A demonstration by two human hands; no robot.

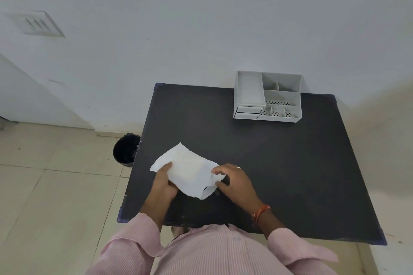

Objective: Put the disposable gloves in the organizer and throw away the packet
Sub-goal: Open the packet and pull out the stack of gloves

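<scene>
A white packet [187, 169] lies tilted on the black table [279, 163], near its front left. My left hand [162, 182] grips the packet's near left side, thumb on top. My right hand [235, 183] pinches the packet's crumpled right end, where something dark shows at the opening. The gloves themselves are hidden inside the packet. A grey organizer [268, 97] with several compartments and small drawers stands at the table's far edge against the wall, well beyond both hands.
A black waste bin [125, 150] stands on the tiled floor just left of the table's left edge. A white wall runs behind the table. My pink striped sleeves and torso fill the bottom of the view.
</scene>
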